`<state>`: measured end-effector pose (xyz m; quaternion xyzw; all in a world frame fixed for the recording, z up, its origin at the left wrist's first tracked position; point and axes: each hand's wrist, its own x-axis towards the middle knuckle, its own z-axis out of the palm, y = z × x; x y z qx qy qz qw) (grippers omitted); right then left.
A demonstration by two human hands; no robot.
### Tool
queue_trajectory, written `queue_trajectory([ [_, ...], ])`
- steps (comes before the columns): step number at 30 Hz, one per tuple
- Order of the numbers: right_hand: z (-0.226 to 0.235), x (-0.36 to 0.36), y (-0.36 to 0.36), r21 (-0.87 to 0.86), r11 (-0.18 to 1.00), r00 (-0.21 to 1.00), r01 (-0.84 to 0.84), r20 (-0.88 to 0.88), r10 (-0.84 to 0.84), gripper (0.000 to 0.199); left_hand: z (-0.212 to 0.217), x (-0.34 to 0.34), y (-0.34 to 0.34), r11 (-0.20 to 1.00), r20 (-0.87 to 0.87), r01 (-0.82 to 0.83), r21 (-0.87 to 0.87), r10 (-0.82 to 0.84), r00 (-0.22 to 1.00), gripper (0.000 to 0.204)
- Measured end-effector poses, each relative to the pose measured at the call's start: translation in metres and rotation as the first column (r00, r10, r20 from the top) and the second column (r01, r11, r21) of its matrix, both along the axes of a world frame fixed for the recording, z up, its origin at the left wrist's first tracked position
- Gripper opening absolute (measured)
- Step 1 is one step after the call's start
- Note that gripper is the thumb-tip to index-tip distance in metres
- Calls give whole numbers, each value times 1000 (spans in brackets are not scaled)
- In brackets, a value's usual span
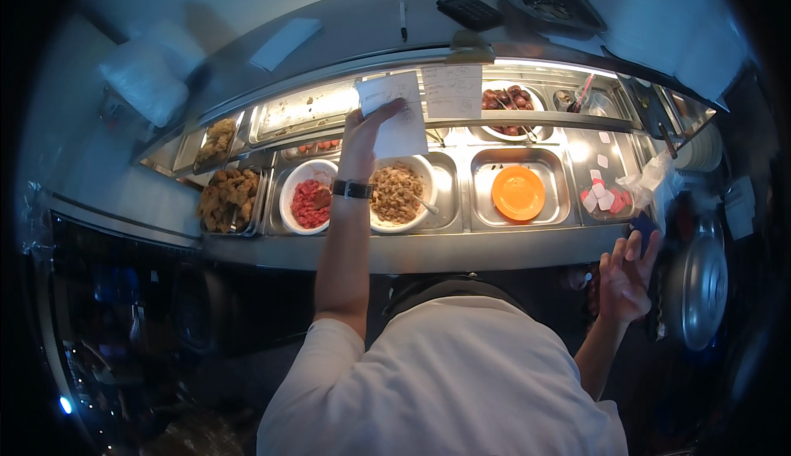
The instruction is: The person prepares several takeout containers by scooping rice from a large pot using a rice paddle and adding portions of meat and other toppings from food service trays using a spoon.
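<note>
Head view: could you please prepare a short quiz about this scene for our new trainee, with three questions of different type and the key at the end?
1. Which hand holds a white sheet of paper above the food counter?
2. True or false: the orange plate lies to the right of the white bowl of brown chopped food.
3. Choose one. The food in the other large white bowl, further left, is: a) green; b) pinkish red; c) black.

Key:
1. The left hand.
2. True.
3. b.
</note>
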<state>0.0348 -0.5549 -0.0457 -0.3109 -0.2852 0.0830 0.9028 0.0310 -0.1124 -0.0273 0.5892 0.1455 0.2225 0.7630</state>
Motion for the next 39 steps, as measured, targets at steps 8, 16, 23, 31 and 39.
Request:
queue_trajectory([
  [8,2,5,-7,21,998,997,-55,51,54,88,16,6,-5,998,32,11,65,-13,999,28],
  [16,3,2,3,-41,994,995,-97,10,97,77,6,12,24,995,3,95,-34,-95,995,50],
  [23,-34,-15,19,-249,966,998,-67,-31,61,26,-14,6,43,997,149,64,35,-69,986,40],
  [31,-104,-101,44,-685,684,966,-250,-219,135,38,-6,-15,34,938,92,-141,316,118,989,57],
  [39,-129,-189,14,-943,-106,900,-315,-332,281,33,-133,-122,-38,923,-71,-63,380,97,993,48],
])
